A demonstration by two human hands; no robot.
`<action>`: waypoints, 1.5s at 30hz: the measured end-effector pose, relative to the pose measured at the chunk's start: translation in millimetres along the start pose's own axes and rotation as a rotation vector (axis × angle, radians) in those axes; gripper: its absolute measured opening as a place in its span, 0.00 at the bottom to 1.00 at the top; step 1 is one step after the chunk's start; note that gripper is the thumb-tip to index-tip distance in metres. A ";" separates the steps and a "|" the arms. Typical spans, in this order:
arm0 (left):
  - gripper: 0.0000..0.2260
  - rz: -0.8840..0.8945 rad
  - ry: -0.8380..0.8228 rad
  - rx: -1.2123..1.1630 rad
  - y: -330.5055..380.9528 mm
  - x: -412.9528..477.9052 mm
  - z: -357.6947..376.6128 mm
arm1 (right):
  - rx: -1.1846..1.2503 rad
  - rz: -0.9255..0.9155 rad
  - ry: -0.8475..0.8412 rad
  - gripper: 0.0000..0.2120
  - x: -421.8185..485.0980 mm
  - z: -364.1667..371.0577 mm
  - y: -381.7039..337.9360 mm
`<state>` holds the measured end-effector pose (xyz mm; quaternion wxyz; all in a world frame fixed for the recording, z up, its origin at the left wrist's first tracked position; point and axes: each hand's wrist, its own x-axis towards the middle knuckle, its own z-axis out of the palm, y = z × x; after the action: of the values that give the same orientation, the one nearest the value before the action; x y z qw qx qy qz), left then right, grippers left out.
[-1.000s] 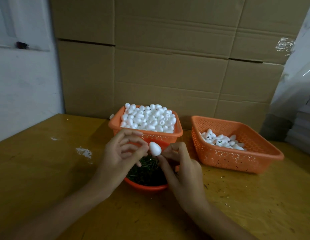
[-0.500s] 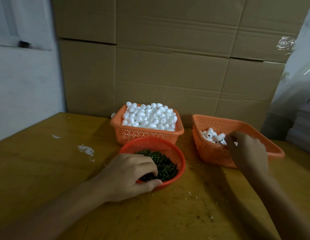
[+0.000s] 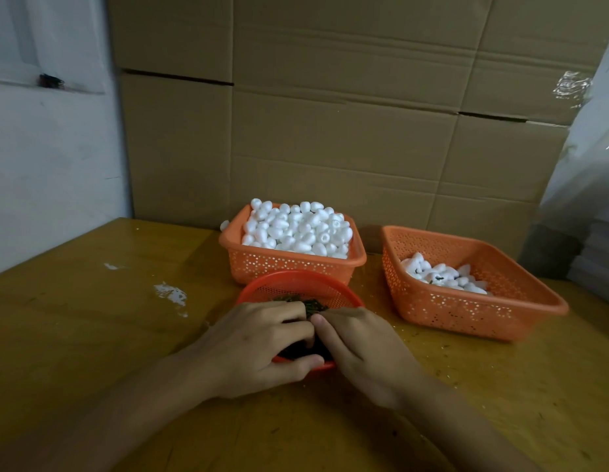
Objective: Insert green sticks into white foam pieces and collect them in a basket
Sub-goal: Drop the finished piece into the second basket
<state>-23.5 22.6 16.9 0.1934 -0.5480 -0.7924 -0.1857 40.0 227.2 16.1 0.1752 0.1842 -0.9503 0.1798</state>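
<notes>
Wooden table [image 3: 91,335], left hand [image 3: 252,349] gripping red bowl [image 3: 296,284] near rim, right hand [image 3: 364,349] alongside

— What's nearest on the bench [image 3: 91,335]?
— The bowl [image 3: 296,277], straight ahead of me, with sticks [image 3: 313,304] in it. My left hand [image 3: 258,349] lies over its near rim, thumb outside, fingers [image 3: 289,316] inside. My right hand [image 3: 364,349] reaches in from the right, touching the left.
— And behind?
— I see the rear basket [image 3: 289,264], heaped with foam pieces [image 3: 296,229], just behind the bowl. The side basket [image 3: 466,315] sits to its right, apart, with a few finished pieces [image 3: 442,277] inside. Cardboard boxes [image 3: 330,131] stand behind both, and a wall [image 3: 51,165] is on the left.
</notes>
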 end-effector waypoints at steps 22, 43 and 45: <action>0.16 -0.106 0.136 -0.141 -5.7 13.4 -5.6 | -0.221 0.083 -0.135 0.27 0.3 -1.8 -13.8; 0.29 -0.688 -0.346 0.179 -75.8 155.4 -5.1 | -0.254 0.106 -0.102 0.18 -2.8 -0.7 -15.2; 0.20 -0.680 -0.239 0.206 -75.5 155.8 -2.9 | -0.254 0.106 -0.101 0.18 -3.6 -0.9 -14.9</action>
<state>-144.8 120.2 92.7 0.0810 -0.2490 -0.9606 -0.0934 49.5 215.7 19.6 0.1392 0.1189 -0.9814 0.0578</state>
